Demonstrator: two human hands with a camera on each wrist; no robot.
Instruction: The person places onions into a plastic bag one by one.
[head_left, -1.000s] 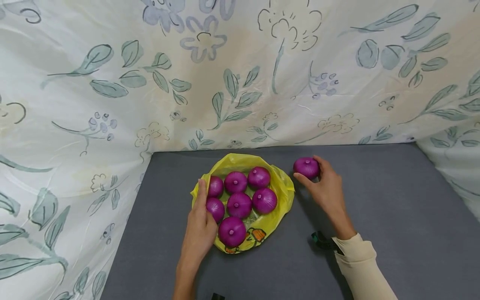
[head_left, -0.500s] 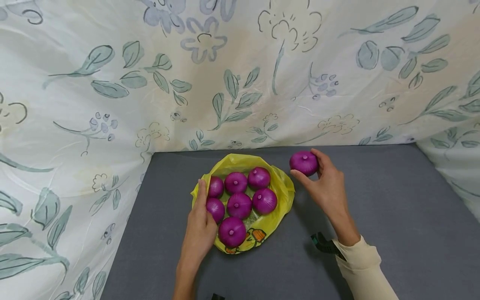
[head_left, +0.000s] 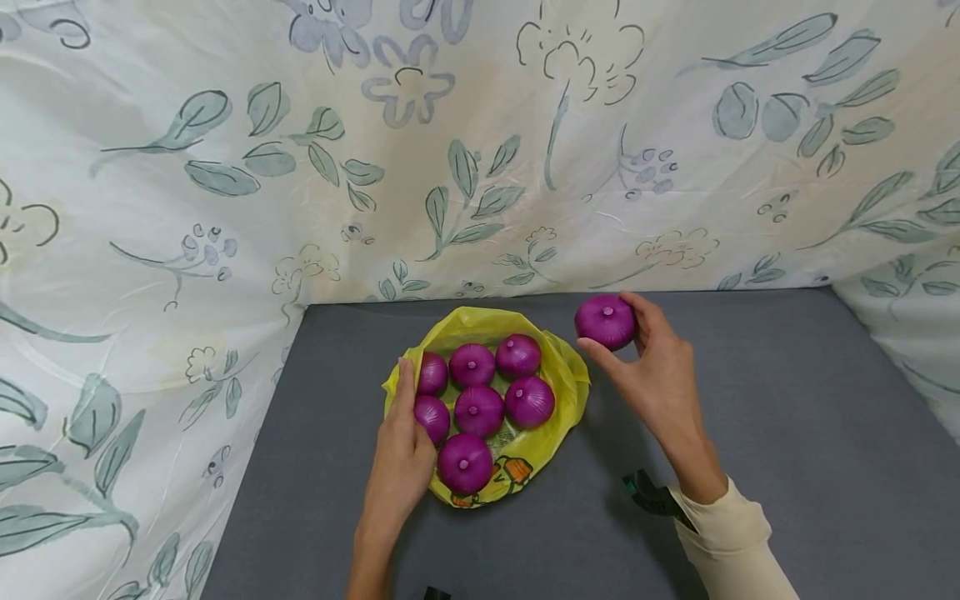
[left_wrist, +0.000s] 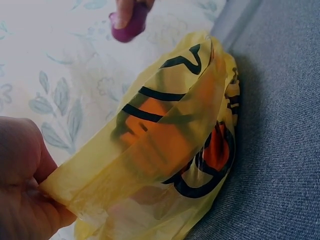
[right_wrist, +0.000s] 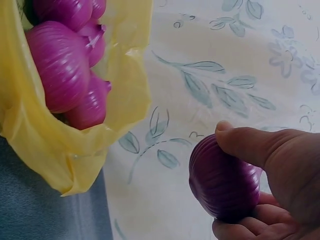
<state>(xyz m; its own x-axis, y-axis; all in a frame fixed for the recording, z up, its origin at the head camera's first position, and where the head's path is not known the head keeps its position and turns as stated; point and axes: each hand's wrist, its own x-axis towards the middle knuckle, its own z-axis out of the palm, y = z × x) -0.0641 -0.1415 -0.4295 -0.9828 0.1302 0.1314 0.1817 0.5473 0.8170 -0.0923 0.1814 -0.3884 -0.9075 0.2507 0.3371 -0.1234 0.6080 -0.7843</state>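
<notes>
A yellow plastic bag (head_left: 566, 367) with a printed orange and black pattern stands with its mouth spread, and several purple onions (head_left: 478, 411) lie inside it. My left hand (head_left: 399, 458) pinches the bag's rim at its left side; in the left wrist view the thumb and fingers (left_wrist: 30, 200) close on the yellow film. To the right of the bag, my right hand (head_left: 660, 375) holds one purple onion (head_left: 606, 322) between thumb and fingers, above the table's back part. The right wrist view shows this onion (right_wrist: 222, 182) gripped from the side, apart from the bag.
A dark grey table (head_left: 810, 433) lies under the bag. Behind it and at both sides hangs a floral white curtain (head_left: 465, 208), close to the table's back edge. A dark strap (head_left: 651, 493) sits at the right wrist.
The right hand has raised the onion a little, away from the table and slightly left. The left hand and the bag have stayed in place.
</notes>
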